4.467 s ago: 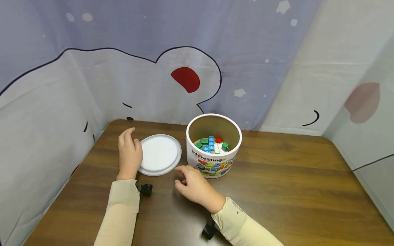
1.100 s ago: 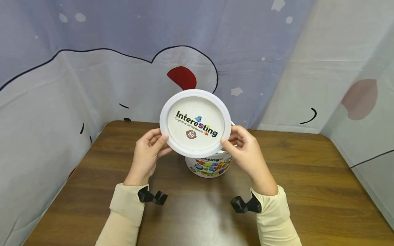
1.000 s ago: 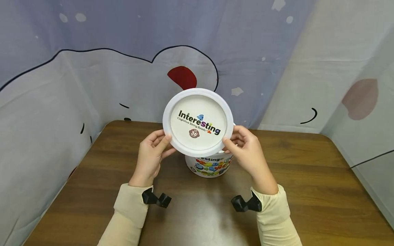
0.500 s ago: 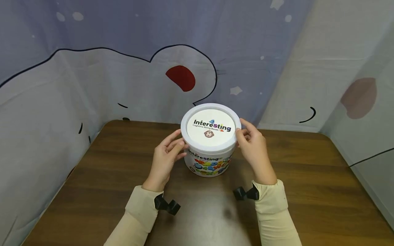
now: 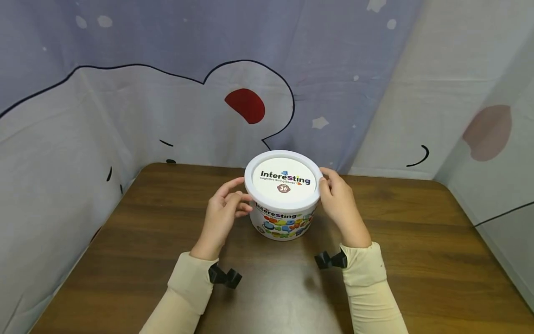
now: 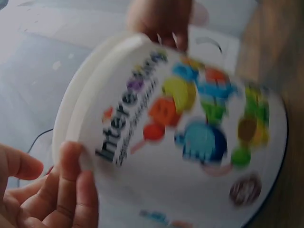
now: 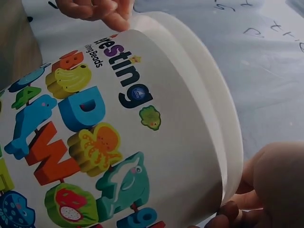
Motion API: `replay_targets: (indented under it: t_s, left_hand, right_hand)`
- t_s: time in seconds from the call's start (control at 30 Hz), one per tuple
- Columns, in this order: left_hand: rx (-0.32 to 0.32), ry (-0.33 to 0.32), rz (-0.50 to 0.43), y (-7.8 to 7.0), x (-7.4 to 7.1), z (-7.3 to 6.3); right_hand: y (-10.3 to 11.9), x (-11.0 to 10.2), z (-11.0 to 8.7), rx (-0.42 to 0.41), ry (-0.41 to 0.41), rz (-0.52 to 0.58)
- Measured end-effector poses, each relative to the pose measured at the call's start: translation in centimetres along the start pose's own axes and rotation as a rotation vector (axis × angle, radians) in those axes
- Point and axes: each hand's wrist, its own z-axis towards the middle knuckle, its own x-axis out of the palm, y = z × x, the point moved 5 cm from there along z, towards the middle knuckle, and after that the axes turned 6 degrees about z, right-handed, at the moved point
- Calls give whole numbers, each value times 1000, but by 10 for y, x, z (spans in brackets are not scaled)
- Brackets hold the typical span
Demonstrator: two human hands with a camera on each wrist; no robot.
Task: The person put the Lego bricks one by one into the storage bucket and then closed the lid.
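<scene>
A white round lid (image 5: 284, 157) with "Interesting" printed on it sits on top of a white bucket (image 5: 281, 227) covered in colourful bead pictures. My left hand (image 5: 221, 215) is at the lid's left edge, index finger and thumb on the rim. In the left wrist view, its fingers (image 6: 71, 175) bend at that edge. On the opposite side my right hand (image 5: 340, 199) holds the lid's rim, thumb on top. The right wrist view has the lid (image 7: 209, 61) slightly tilted, with a gap above the bucket wall (image 7: 180, 137) near the right fingers. The bucket's contents are hidden.
The bucket stands on a brown wooden table (image 5: 409, 241), towards its back edge. A patterned curtain (image 5: 167, 106) hangs close behind and at both sides. Each wrist carries a black camera mount (image 5: 225, 277).
The lid, first lying left of the open bucket, was lifted in both hands and brought right onto the bucket. Over the last half second it has dropped lower, and the right hand moved down with it.
</scene>
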Motion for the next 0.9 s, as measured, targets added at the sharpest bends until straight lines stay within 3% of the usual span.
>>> replay_targets:
  t_s: [0.17, 0.33, 0.53, 0.73, 0.9]
  left_hand:
    - [55, 29, 185, 1, -4, 2]
    - [75, 84, 262, 2, -5, 1]
    - [114, 81, 371, 0, -4, 10]
    - [113, 166, 459, 1, 5, 31]
    - [152, 235, 612, 2, 13, 46]
  right_hand:
    - [1, 4, 1, -18, -36, -14]
    - [1, 7, 0, -13, -73, 2]
    - [1, 8, 1, -26, -69, 74]
    - [4, 14, 20, -53, 87, 26]
    - [10, 27, 39, -43, 265, -99]
